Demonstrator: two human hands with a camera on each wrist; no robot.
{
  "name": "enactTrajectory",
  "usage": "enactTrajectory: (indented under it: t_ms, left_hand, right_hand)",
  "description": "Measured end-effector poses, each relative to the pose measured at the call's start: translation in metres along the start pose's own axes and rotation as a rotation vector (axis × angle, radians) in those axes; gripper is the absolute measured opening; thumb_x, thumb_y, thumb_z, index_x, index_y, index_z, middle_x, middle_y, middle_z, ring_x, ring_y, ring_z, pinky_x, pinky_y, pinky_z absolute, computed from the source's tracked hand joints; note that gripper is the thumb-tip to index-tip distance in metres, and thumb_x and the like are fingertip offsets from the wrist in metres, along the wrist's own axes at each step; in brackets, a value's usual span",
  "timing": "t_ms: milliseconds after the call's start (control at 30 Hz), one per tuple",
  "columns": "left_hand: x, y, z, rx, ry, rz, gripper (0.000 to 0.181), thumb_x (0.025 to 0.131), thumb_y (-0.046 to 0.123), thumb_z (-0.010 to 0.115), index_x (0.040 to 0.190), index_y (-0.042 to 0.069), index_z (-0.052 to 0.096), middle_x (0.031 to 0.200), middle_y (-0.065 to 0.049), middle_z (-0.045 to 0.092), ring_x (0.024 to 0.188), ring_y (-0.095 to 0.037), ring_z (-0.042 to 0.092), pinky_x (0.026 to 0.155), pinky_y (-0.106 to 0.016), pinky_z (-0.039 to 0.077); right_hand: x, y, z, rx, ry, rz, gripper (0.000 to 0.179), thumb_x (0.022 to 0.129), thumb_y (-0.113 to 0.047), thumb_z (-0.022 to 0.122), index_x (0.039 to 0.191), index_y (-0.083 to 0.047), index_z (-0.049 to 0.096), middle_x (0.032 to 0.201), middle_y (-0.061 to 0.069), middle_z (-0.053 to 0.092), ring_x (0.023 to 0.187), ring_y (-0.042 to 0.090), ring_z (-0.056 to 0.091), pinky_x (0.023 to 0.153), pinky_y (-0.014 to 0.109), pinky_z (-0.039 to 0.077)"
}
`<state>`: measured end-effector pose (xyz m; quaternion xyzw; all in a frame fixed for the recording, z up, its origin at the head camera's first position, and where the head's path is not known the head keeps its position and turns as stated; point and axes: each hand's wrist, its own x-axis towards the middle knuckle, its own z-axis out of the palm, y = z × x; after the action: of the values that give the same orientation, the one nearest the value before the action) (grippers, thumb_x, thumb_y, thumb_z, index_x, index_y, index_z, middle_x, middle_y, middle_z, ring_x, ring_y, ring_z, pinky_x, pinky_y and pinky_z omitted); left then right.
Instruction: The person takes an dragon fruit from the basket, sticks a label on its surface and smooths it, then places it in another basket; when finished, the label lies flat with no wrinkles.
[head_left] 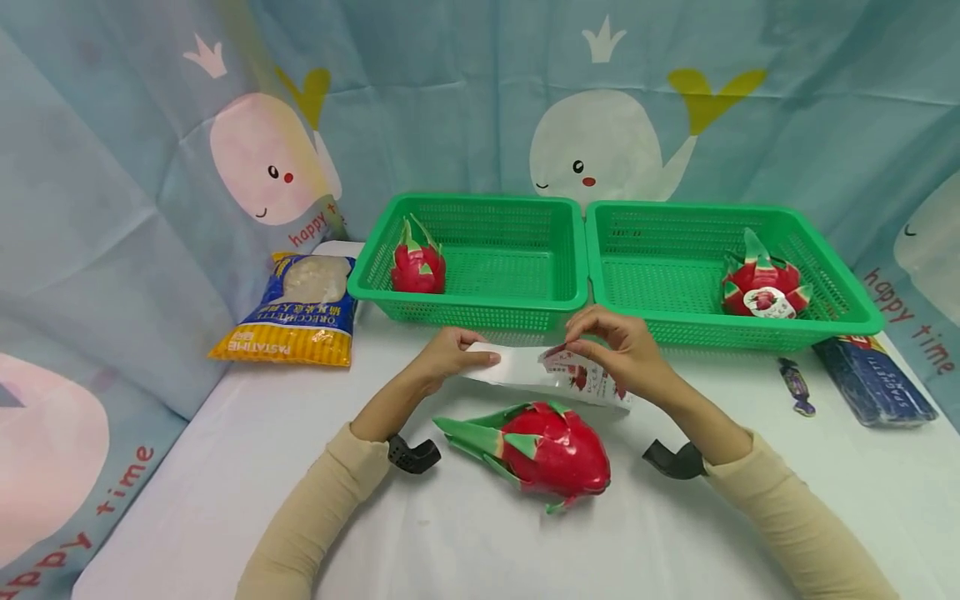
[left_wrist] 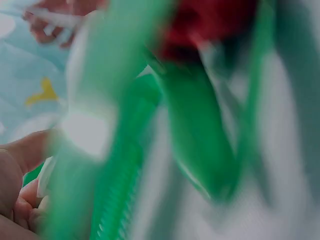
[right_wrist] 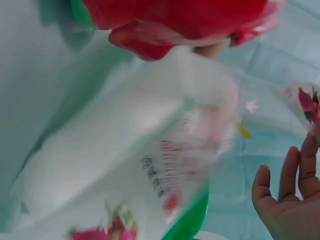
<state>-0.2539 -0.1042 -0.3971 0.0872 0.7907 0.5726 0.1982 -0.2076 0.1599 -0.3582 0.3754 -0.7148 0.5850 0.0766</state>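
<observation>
Printed sheet point(right_wrist: 145, 180) blurred in right-wrist view, sleeves point(head_left: 300, 517) cut off

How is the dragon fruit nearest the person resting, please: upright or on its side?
On its side: the dragon fruit lies lengthwise on the white table, its long green leaves pointing left in the head view.

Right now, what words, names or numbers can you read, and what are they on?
"happy time": the curtain
"PASTATIME": the blue-and-yellow bag
"ORECCHIETT", last letter unclear: same bag
"SPAGHETT", the rest unclear: the dark blue packet
Too small or blurred to read surely: Chinese writing on the bag and the sticker sheet, and any print on the round sticker or candy.
</observation>
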Motion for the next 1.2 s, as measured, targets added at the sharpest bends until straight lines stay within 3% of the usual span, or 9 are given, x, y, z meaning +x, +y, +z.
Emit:
enactTrajectory:
  t_ms: [167, 267, 333, 500, 567, 700, 867, 1100, 1200]
  left_hand:
    - [0.001, -0.015, -0.010, 0.352, 0.051, 0.046, 0.033, 0.080, 0.022, 0.072, 0.105, 0.001, 0.067, 0.104, -0.009, 0.067, 0.097, -0.019, 0.057, 0.078, -0.030, 0.048]
    - [-0.011, -0.003, -0.010, 0.583, 0.094, 0.084, 0.039, 0.082, 0.026, 0.068, 0.114, 0.004, 0.064, 0.114, -0.012, 0.065, 0.102, -0.025, 0.061, 0.082, -0.039, 0.050]
    - [-0.021, 0.010, -0.006, 0.648, 0.116, 0.178, 0.035, 0.085, 0.026, 0.066, 0.113, 0.006, 0.065, 0.110, -0.011, 0.067, 0.098, -0.024, 0.064, 0.081, -0.039, 0.052]
    - [-0.044, 0.053, 0.022, 0.535, 0.127, 0.516, 0.017, 0.084, 0.021, 0.067, 0.097, 0.011, 0.071, 0.093, 0.001, 0.071, 0.086, -0.011, 0.064, 0.079, -0.035, 0.051]
    - [-0.050, 0.066, 0.034, 0.487, 0.129, 0.572, 0.015, 0.082, 0.022, 0.070, 0.093, 0.012, 0.071, 0.089, 0.003, 0.070, 0.086, -0.009, 0.061, 0.077, -0.036, 0.050]
    - [-0.053, 0.078, 0.049, 0.474, 0.180, 0.580, 0.009, 0.080, 0.022, 0.071, 0.085, 0.014, 0.071, 0.080, 0.005, 0.067, 0.082, -0.009, 0.054, 0.070, -0.032, 0.046]
    - [-0.054, 0.075, 0.052, 0.376, 0.262, 0.547, 0.006, 0.080, 0.018, 0.071, 0.080, 0.012, 0.070, 0.073, 0.004, 0.067, 0.074, -0.009, 0.055, 0.067, -0.027, 0.047]
    - [-0.061, 0.071, 0.053, 0.175, 0.199, 0.545, 0.007, 0.081, 0.016, 0.070, 0.080, 0.009, 0.070, 0.074, 0.000, 0.069, 0.068, -0.010, 0.058, 0.066, -0.029, 0.049]
    - [-0.066, 0.073, 0.056, 0.119, 0.173, 0.555, 0.007, 0.081, 0.015, 0.070, 0.081, 0.008, 0.070, 0.074, -0.003, 0.069, 0.068, -0.011, 0.058, 0.066, -0.029, 0.049]
  right_hand:
    - [-0.001, -0.007, -0.008, -0.043, 0.006, 0.181, 0.008, 0.086, 0.001, 0.059, 0.094, 0.002, 0.061, 0.090, -0.006, 0.062, 0.081, 0.006, 0.062, 0.071, 0.019, 0.052]
    - [0.000, -0.011, -0.010, -0.111, -0.024, 0.244, 0.009, 0.087, -0.002, 0.059, 0.095, 0.001, 0.062, 0.090, -0.003, 0.063, 0.079, 0.006, 0.063, 0.071, 0.018, 0.052]
    - [0.001, -0.015, -0.010, -0.158, -0.043, 0.262, 0.009, 0.087, -0.004, 0.060, 0.095, 0.000, 0.063, 0.090, 0.001, 0.064, 0.082, 0.007, 0.062, 0.075, 0.018, 0.051]
    - [0.002, -0.022, -0.004, -0.269, -0.080, 0.192, 0.008, 0.084, -0.006, 0.064, 0.093, -0.007, 0.066, 0.090, 0.002, 0.065, 0.086, 0.006, 0.060, 0.081, 0.019, 0.050]
    - [0.003, -0.023, 0.000, -0.277, -0.095, 0.140, 0.010, 0.084, -0.004, 0.064, 0.092, -0.008, 0.066, 0.090, 0.000, 0.065, 0.087, 0.006, 0.060, 0.081, 0.021, 0.050]
    - [0.003, -0.027, 0.006, -0.253, -0.056, 0.096, 0.016, 0.083, -0.001, 0.063, 0.098, -0.005, 0.068, 0.094, 0.004, 0.066, 0.091, 0.005, 0.058, 0.081, 0.021, 0.051]
    - [-0.007, -0.035, 0.007, -0.322, 0.142, 0.167, 0.038, 0.081, -0.003, 0.068, 0.118, -0.005, 0.061, 0.111, 0.007, 0.057, 0.104, 0.002, 0.051, 0.087, 0.016, 0.048]
    - [-0.025, -0.042, 0.009, -0.377, 0.165, 0.334, 0.022, 0.080, -0.016, 0.071, 0.098, -0.006, 0.063, 0.097, 0.004, 0.065, 0.097, 0.005, 0.056, 0.089, 0.039, 0.046]
    - [-0.027, -0.044, 0.007, -0.361, 0.177, 0.380, 0.015, 0.083, -0.017, 0.068, 0.093, -0.007, 0.063, 0.093, 0.004, 0.066, 0.094, 0.012, 0.059, 0.080, 0.036, 0.050]
